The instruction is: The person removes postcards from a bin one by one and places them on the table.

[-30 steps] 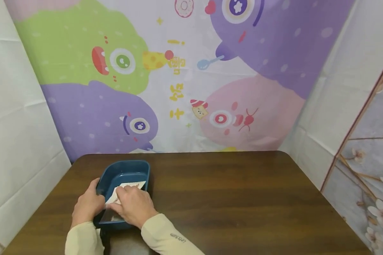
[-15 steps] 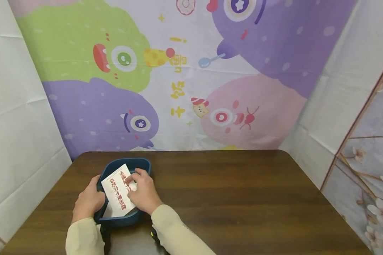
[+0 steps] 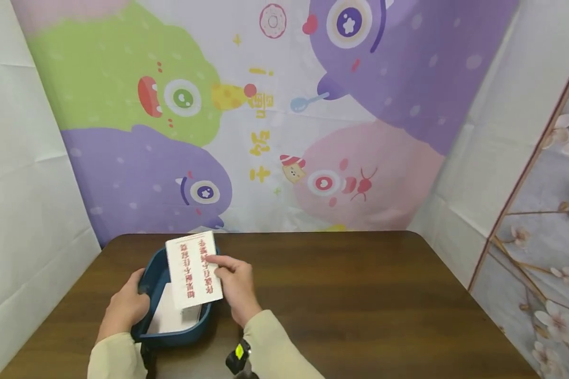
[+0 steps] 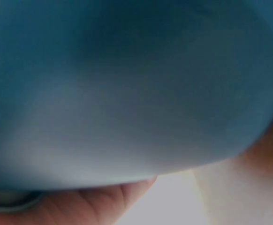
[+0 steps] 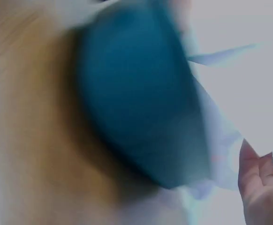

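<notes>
With left hand [image 3: 123, 310], gripping blue bin [image 3: 170, 338] near left edge of tabletop [image 3: 360, 300]; with right hand [image 3: 238, 284], pinching printed card [image 3: 192, 276], easily dropped if held loosely.

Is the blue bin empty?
Not empty: a flat white thing shows inside the blue bin, partly behind the printed card in the right hand.

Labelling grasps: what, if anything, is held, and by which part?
Right hand pinches printed card by right edge; left hand grips blue bin by left side.
</notes>
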`<state>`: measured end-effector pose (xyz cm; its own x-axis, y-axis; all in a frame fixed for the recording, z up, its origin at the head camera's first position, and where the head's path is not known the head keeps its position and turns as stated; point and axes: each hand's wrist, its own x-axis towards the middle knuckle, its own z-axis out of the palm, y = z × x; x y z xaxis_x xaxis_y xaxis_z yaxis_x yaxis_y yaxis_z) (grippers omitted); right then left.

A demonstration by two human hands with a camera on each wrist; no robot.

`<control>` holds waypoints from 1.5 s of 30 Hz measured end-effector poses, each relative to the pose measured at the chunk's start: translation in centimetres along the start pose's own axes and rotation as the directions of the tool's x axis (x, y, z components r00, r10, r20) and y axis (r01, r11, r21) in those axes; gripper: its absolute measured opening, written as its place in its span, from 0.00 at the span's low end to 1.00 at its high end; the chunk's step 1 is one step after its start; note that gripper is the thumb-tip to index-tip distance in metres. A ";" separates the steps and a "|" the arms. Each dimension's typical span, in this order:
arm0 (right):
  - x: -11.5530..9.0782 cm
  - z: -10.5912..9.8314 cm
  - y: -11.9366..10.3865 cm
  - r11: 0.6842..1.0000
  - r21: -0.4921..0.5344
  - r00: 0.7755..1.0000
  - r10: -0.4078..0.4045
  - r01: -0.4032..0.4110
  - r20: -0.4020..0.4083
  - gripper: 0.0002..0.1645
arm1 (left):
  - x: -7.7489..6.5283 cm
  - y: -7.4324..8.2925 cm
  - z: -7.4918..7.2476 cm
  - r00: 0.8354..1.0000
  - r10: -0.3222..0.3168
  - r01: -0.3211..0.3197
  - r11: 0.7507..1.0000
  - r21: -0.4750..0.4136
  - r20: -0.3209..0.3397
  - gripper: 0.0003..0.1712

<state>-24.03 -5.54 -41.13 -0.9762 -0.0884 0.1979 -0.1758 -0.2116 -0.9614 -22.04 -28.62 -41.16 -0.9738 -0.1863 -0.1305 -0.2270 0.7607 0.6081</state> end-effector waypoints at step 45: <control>-0.4 -12.8 0.4 0.624 -0.780 0.980 0.177 -0.042 0.088 0.17 | -0.1 0.0 0.0 0.999 0.017 -0.018 0.999 0.026 0.028 0.37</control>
<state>-25.37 6.91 -44.03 -0.9768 -0.2102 0.0408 -0.1674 0.6311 -0.7574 -21.92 -28.53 -41.13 -0.9775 -0.1558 -0.1423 -0.2102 0.7800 0.5895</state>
